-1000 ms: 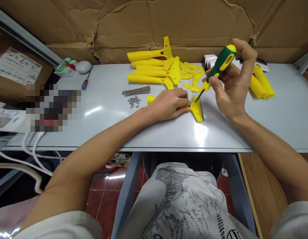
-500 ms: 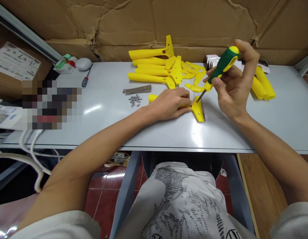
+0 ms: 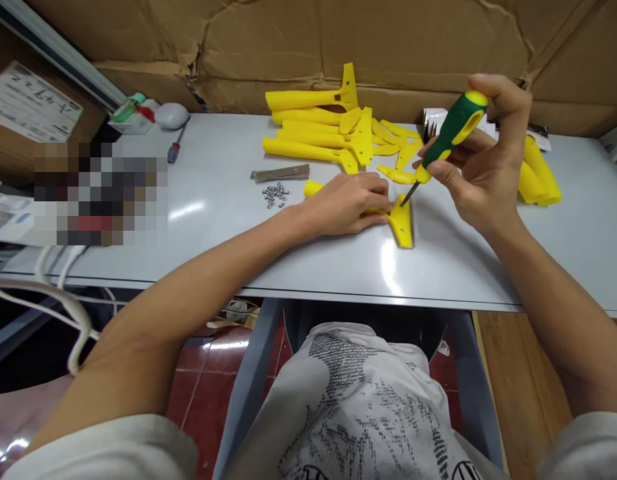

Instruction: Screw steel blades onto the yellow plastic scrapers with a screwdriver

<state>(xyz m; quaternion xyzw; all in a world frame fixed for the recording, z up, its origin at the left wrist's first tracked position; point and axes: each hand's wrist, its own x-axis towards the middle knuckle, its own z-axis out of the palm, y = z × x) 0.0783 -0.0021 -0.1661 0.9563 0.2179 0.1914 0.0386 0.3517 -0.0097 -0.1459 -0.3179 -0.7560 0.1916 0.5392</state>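
Note:
My left hand (image 3: 356, 203) is wrapped round the handle of a yellow scraper (image 3: 402, 229), pressing it flat to the table. The scraper's wide head points right, and a thin blade edge shows along it. In my right hand (image 3: 493, 160) is a green and yellow screwdriver (image 3: 451, 133), tilted, with its tip on the upper part of the scraper head. My index finger bends over the butt of its handle. Whether a screw sits under the tip is too small to tell.
Several yellow scraper handles (image 3: 308, 152) lie behind my left hand, beside loose yellow cover pieces (image 3: 396, 175). Metal blades (image 3: 281, 173) and a heap of small screws (image 3: 275, 194) lie left of them. More yellow handles (image 3: 541, 173) are at right. A small screwdriver (image 3: 176, 145) lies at left. Cardboard (image 3: 268, 40) walls the back.
The view has shifted slightly. Both hands keep their grips, and the screwdriver tip stays on the scraper head with little visible change.

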